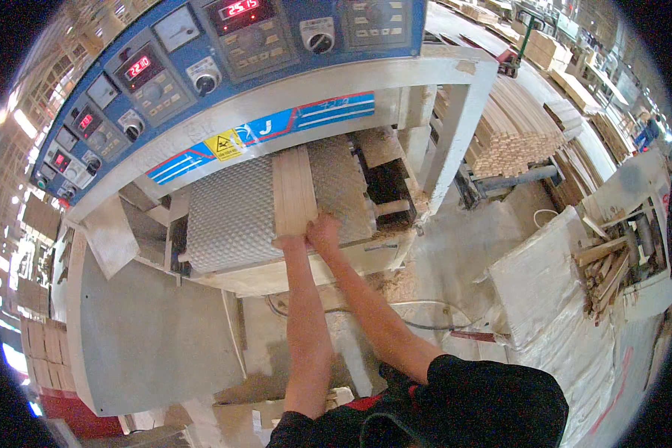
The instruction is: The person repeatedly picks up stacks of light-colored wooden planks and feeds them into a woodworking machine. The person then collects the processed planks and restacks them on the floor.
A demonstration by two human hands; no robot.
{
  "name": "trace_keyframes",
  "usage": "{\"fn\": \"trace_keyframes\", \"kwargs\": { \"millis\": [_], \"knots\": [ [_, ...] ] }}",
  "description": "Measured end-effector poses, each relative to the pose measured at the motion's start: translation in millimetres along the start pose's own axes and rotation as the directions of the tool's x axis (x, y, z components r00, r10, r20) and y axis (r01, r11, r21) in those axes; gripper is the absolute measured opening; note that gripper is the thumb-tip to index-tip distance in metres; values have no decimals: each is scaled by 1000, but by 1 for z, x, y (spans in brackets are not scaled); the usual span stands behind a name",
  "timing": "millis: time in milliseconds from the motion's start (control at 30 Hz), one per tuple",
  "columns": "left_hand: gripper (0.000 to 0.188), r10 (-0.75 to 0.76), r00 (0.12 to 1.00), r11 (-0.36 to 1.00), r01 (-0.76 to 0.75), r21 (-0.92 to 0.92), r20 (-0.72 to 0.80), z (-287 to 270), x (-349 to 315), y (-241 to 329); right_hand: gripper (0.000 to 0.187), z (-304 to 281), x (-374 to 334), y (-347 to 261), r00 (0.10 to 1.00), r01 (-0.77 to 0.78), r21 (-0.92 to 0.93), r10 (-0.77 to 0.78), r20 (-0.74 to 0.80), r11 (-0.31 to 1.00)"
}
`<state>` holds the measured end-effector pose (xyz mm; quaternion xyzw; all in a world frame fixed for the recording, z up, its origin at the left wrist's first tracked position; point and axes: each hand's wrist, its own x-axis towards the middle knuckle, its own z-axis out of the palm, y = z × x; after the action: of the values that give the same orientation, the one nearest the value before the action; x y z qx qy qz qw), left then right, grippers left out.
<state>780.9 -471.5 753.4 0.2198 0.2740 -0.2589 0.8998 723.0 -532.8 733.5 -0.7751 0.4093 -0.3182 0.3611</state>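
Ahead, a blue-panelled machine (239,56) loomed, its striped beam (336,112) overhanging the dimpled bed (231,216). Midway across it lay the pale board (294,190). Both arms (306,328) reached forward, left hand (290,243) and right hand (323,231) close together at its near end, their grip unclear.

A board (295,187) lies lengthwise on the feed bed (231,224), its far end hidden behind the crossbar (336,112) below the control panel (179,71). At its near end, the left hand (290,243) is at the left, the right hand (322,232) at the right. Beyond the machine's right side lies a stack of strips (511,142), with loose sticks (609,278) nearer and farther right.
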Motion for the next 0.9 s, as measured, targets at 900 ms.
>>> {"fn": "trace_keyframes", "kwargs": {
  "millis": [900],
  "knots": [
    [53, 206, 948, 745, 9, 667, -243, -391, -107, 83, 46, -236, -321, 344, 787, -215, -328, 362, 500, 920]
  ]
}}
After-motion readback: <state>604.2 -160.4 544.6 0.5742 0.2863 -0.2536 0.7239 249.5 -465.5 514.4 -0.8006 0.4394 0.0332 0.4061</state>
